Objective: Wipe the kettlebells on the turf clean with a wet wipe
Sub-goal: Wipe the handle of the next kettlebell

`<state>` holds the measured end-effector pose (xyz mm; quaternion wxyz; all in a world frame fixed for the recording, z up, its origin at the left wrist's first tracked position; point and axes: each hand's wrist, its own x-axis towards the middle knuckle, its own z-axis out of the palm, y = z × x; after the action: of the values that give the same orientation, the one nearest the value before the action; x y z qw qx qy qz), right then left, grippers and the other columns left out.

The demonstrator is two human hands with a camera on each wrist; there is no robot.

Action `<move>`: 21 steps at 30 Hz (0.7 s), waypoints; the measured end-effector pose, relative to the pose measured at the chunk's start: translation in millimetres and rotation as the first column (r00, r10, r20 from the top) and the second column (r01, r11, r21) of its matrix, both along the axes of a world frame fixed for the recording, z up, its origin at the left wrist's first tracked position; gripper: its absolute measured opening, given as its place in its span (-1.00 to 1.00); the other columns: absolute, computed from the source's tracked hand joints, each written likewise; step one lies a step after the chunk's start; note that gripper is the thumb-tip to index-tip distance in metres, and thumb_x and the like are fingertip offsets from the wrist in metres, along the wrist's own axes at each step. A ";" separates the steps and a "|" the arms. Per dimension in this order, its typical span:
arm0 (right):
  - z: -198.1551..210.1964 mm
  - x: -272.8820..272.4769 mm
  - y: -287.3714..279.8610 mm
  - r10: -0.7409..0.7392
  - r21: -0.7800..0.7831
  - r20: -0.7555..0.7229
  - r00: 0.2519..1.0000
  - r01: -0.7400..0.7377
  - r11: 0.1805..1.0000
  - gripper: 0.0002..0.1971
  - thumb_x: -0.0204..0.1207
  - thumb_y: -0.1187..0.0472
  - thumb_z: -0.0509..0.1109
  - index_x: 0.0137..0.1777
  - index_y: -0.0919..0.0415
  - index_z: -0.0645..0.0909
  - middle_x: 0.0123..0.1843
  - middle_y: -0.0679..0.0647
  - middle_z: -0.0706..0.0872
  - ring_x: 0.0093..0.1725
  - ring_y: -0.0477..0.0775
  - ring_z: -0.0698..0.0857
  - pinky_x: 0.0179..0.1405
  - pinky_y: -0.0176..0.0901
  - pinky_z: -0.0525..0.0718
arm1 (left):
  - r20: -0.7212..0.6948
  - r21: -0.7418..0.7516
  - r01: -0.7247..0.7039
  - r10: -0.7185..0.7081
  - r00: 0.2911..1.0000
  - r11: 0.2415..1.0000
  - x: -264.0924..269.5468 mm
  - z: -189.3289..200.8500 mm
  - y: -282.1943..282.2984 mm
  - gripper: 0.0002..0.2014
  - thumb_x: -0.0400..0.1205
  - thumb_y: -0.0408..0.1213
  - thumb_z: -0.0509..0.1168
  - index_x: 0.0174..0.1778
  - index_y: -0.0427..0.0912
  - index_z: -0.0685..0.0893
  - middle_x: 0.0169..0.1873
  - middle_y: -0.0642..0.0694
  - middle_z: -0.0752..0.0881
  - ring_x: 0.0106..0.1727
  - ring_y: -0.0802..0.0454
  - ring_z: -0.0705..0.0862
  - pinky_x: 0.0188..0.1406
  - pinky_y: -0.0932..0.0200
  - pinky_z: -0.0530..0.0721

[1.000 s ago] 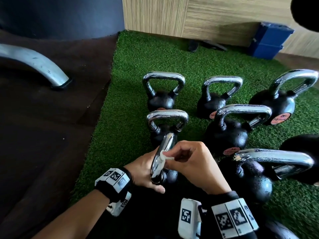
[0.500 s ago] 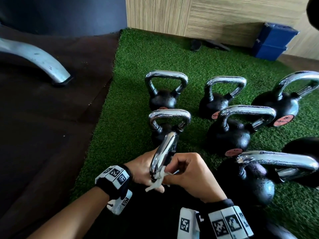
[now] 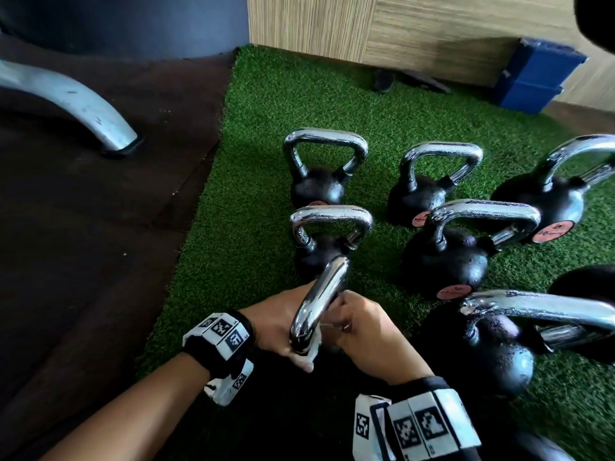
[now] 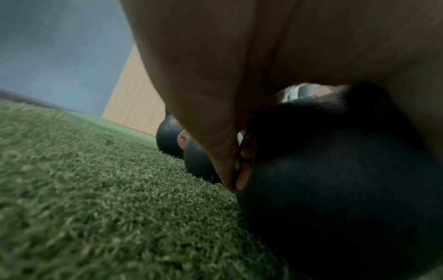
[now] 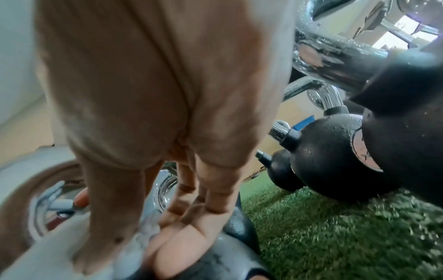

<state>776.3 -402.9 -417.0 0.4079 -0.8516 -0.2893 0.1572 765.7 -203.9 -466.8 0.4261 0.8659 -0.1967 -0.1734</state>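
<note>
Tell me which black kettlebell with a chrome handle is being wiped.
The nearest black kettlebell with the chrome handle, between both hands: its handle points toward the camera and carries the white wet wipe. The others stand untouched.

Dim daylight, wrist views blurred — perhaps motion

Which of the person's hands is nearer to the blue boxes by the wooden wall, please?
Right. The right hand lies on the near kettlebell's handle side facing the blue boxes; the left hand sits beyond that handle, farther away.
</note>
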 end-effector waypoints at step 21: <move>-16.5 -7.5 3.0 0.201 0.580 -0.642 0.740 0.297 0.759 -0.81 0.42 0.36 0.57 0.01 0.38 0.79 -0.09 0.37 0.82 -0.20 0.18 0.80 -0.18 -0.10 0.80 | 0.340 0.134 0.172 -0.208 0.917 0.976 1.0 11.9 -8.2 -0.03 0.19 -0.06 0.75 0.46 0.39 0.38 0.49 0.71 -0.07 0.51 0.70 0.00 0.47 0.69 0.09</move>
<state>768.8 -399.8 -433.5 0.7564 -0.5478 -0.1348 0.3310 766.7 -212.1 -454.9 0.3208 0.8800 -0.3439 -0.0659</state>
